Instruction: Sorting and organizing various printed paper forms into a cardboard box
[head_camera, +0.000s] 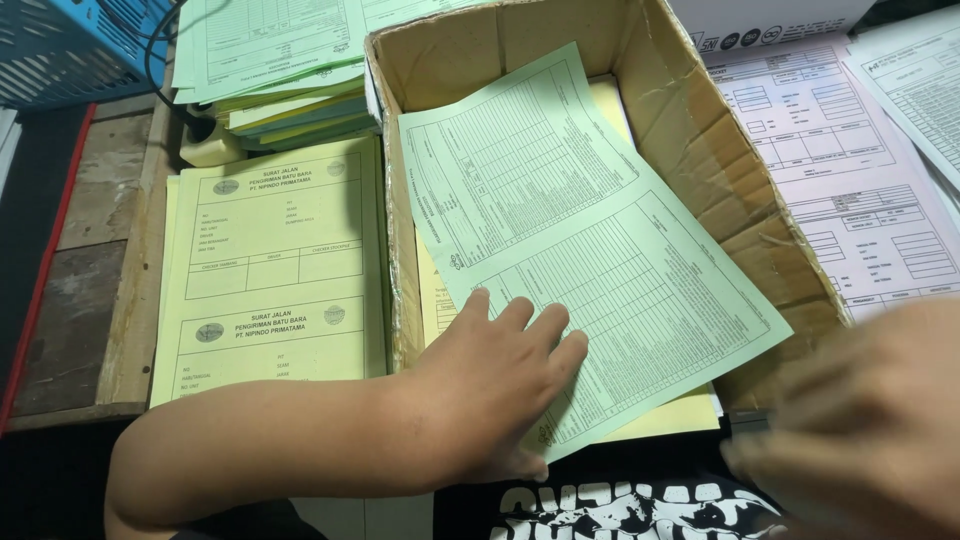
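Pale green printed form sheet (590, 250) lying askew in the open brown cardboard box (740, 210), lower edge overhanging the yellow sheets (670, 415) beneath. Left hand (495, 385) pressed flat on its lower corner, fingers (545, 335) spread, gripping nothing. Right hand (860, 420) blurred at the box's near corner; whether open or closed cannot be told. Apparently mid-sorting, squaring the sheet seemingly needed. Outward: yellow form stack (270, 270), pink forms (850, 180), blue plastic crate (70, 45), wooden desk (100, 250).

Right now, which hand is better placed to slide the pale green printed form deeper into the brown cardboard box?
Left. The left hand lies flat on the pale green printed form inside the brown cardboard box. The right hand is blurred, outside the box's right wall.
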